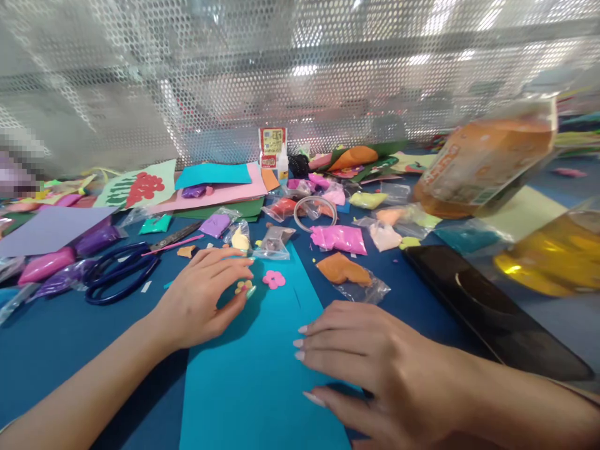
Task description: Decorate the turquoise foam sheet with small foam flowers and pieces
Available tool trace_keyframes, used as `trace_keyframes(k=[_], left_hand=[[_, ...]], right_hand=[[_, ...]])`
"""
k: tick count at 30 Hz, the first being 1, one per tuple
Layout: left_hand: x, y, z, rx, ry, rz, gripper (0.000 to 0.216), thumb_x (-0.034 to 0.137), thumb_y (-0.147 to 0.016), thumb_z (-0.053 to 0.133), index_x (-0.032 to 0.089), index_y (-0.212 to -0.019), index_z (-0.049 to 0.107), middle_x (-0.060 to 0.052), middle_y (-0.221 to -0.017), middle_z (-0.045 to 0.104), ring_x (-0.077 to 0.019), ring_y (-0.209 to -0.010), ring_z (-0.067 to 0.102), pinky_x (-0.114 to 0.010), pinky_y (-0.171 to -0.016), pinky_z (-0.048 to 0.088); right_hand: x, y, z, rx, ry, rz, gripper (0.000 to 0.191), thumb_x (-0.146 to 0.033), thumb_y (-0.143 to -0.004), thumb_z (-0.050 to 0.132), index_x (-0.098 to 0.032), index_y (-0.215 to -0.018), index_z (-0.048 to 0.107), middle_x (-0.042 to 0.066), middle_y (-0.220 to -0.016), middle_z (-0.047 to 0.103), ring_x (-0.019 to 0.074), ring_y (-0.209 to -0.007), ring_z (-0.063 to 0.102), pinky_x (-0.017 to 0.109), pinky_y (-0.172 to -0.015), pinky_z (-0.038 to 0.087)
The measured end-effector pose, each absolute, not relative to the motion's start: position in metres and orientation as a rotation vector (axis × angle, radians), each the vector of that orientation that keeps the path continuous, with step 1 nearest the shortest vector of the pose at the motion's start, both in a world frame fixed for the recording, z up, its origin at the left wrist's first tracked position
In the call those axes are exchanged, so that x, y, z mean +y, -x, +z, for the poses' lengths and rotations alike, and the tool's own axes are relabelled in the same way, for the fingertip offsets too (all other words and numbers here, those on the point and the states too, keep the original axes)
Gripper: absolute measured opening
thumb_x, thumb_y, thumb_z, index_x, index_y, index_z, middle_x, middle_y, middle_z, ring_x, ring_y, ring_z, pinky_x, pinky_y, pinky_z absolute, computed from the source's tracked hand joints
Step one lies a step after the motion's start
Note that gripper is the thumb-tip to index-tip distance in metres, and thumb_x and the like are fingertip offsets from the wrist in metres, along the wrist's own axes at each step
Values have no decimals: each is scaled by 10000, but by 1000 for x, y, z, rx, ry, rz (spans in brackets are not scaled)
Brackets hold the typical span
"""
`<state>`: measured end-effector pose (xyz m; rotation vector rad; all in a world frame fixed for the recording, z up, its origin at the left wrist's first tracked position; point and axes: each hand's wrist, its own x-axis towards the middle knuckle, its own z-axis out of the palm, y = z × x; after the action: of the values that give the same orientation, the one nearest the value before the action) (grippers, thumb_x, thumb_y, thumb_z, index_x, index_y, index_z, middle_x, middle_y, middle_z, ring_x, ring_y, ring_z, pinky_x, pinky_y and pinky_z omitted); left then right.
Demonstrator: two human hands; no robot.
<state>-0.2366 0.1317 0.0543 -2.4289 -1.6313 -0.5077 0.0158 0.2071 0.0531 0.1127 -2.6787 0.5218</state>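
Note:
A teal sheet of paper [262, 369] lies on the blue table in front of me. My left hand [206, 294] rests on its upper left part, fingers curved, the fingertips touching a small yellow clay flower [244, 287]. A pink clay flower [274, 279] sits just to its right on the sheet. My right hand [370, 356] lies flat on the sheet's right edge, fingers stretched out and pointing left, holding nothing.
Blue scissors [119, 269] lie at the left. Several small bags of coloured clay, a tape ring [315, 211] and a glue bottle [272, 150] lie behind the sheet. A black phone [487, 306] lies at the right near two drink bottles [487, 162]. Perforated metal screen stands behind.

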Motion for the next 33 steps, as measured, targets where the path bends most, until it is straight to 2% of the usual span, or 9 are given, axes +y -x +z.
trace_keyframes(k=[4,9,14,18,24,27,29,31,33], left_hand=[[134,242,52,-1701,2336,-580,220,184,-831,461,196,-1020,572,-60,-1120,627,-232,-1138,502,-414,-943,404],[140,256,60,-1799,2134,-805,228,202,-823,437,173,-967,612,-77,-1002,658,-220,-1017,574,-380,-894,464],[171,276,57,-2110,1975,-821,262,289,-802,466,183,-966,641,-84,-1056,662,-247,-1005,598,-417,-880,485],[196,288,51,-2150,2000,-790,234,326,-789,490,204,-865,674,-79,-1052,667,-277,-1059,568,-478,-941,427],[206,290,49,-2042,2090,-732,231,443,-715,604,226,-778,653,-51,-965,668,-267,-1016,560,-483,-929,411],[206,288,48,-2085,2026,-813,196,404,-689,644,222,-758,627,-34,-897,669,-244,-906,590,-436,-832,467],[206,285,49,-2175,2011,-928,180,369,-670,672,216,-739,608,-7,-790,664,-200,-758,613,-362,-698,505],[206,282,52,-2251,1983,-1069,179,328,-643,702,203,-710,593,22,-677,638,-153,-616,600,-294,-571,495],[205,275,58,-2227,1914,-1189,171,276,-625,721,192,-694,589,37,-641,622,-129,-579,591,-266,-539,485]], right_hand=[[219,-15,64,-2497,75,340,201,-207,-836,504,-193,-960,661,51,-867,708,172,-825,653,324,-807,494],[243,-11,72,-2249,487,187,210,-175,-804,502,-192,-923,675,65,-908,708,212,-903,648,355,-843,492],[265,5,76,-2504,698,148,284,-176,-754,498,-163,-970,682,63,-1037,684,241,-1015,604,374,-875,474],[275,12,86,-2604,919,35,282,-266,-776,505,-188,-959,704,65,-1007,692,254,-909,635,360,-746,501],[298,6,81,-2562,1002,-115,317,-266,-762,510,-198,-1006,701,67,-968,701,258,-859,640,348,-674,490],[304,4,77,-2458,934,-83,282,-272,-772,519,-190,-963,710,72,-917,709,256,-840,642,359,-697,489],[301,4,77,-2411,847,-15,264,-255,-782,517,-186,-951,707,64,-934,705,246,-873,639,362,-750,485],[296,4,77,-2402,726,88,250,-243,-787,521,-188,-952,700,46,-962,699,227,-909,633,355,-802,476],[288,5,76,-2399,618,195,238,-254,-794,531,-182,-952,694,38,-975,692,211,-924,628,342,-826,467]])
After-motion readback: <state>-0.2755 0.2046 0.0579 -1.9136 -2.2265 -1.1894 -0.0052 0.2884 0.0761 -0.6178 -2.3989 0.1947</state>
